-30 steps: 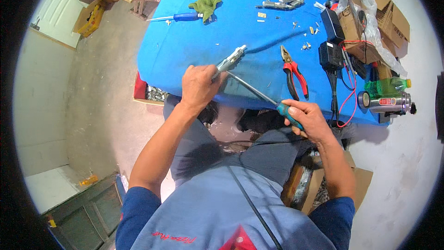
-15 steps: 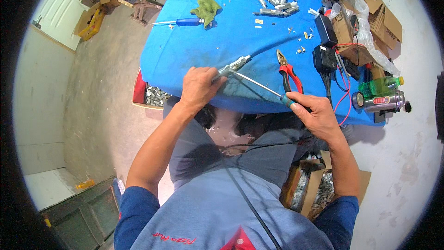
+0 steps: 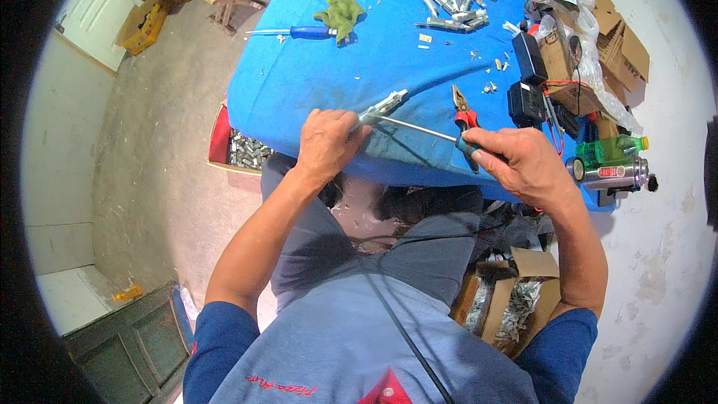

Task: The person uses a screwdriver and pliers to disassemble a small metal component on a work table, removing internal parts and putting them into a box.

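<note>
Right hand has slid up toward the table edge since a second ago, so the screwdriver lies flatter now. It's fisted round the handle, tip at the metal fitting pinched in the left hand, over the blue table beside red-handled pliers.

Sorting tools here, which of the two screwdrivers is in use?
The teal-handled screwdriver in the right hand, its tip at the metal part; the blue-handled one lies untouched by the green rag.
</note>
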The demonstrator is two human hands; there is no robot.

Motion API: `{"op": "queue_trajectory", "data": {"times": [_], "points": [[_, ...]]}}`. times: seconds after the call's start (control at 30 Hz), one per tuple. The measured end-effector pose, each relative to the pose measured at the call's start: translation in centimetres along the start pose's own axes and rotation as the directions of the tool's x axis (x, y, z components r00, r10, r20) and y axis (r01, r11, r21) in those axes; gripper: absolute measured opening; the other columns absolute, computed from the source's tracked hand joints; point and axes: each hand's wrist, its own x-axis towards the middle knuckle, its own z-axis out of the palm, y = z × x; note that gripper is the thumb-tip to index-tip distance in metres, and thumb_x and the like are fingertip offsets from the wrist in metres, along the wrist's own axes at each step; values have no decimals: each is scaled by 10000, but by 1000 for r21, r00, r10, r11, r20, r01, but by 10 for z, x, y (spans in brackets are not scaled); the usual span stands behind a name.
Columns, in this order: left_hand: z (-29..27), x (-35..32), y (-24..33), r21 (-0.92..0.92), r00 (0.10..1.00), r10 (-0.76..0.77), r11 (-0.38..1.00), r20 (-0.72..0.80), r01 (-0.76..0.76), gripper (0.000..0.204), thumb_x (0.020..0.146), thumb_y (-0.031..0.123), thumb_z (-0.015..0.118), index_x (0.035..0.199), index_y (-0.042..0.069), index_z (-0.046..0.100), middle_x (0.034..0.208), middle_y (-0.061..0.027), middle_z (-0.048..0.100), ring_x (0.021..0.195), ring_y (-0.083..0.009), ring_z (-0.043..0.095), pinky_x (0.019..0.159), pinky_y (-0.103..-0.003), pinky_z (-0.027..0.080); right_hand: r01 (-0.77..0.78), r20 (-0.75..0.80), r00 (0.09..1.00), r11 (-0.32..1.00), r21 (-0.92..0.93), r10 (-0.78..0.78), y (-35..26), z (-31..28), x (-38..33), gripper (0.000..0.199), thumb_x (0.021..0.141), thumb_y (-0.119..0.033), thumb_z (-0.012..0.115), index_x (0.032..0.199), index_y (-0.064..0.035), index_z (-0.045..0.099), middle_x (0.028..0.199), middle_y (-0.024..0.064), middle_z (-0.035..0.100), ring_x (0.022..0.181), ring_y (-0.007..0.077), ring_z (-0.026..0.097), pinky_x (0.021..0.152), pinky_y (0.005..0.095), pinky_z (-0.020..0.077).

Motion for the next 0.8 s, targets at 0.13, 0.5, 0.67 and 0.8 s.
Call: {"op": "queue_trajectory", "data": {"times": [0.13, 0.5, 0.67, 0.8], "points": [[1, 0, -1, -26, 1000, 3, 1000, -7, -3, 302, 843, 304, 745, 738, 77, 574, 694, -97, 568, 694, -321, 565, 642, -432, 374, 48, 50, 998, 995, -86, -44, -6, -14, 19, 246, 888, -207, 671, 1115, -114, 693, 814, 182, 665, 767, 391, 650, 649, 466, 495], [1, 0, 2, -69, 999, -28, 997, -16, 27, 285, 817, 266, 772, 724, 80, 577, 675, -82, 572, 674, -298, 565, 634, -420, 369, -208, 194, 965, 968, 141, 179, -6, -33, 40, 256, 886, -127, 689, 1130, -54, 712, 851, 182, 708, 738, 281, 706, 683, 348, 526], [1, -1, 3, -74, 999, -46, 996, -26, 44, 285, 810, 256, 775, 719, 81, 570, 674, -82, 573, 678, -299, 570, 634, -420, 369, -164, 90, 985, 966, 201, 149, 2, -7, 24, 265, 892, -117, 698, 1144, -34, 706, 914, 193, 717, 768, 234, 704, 729, 322, 537], [1, -1, 4, -73, 998, -52, 996, -24, 50, 284, 807, 252, 775, 720, 80, 567, 676, -82, 573, 681, -300, 571, 635, -420, 368, -176, 46, 984, 960, 219, 170, 7, 1, 6, 285, 889, -116, 701, 1160, -28, 697, 913, 190, 712, 787, 243, 704, 723, 326, 527]]}}
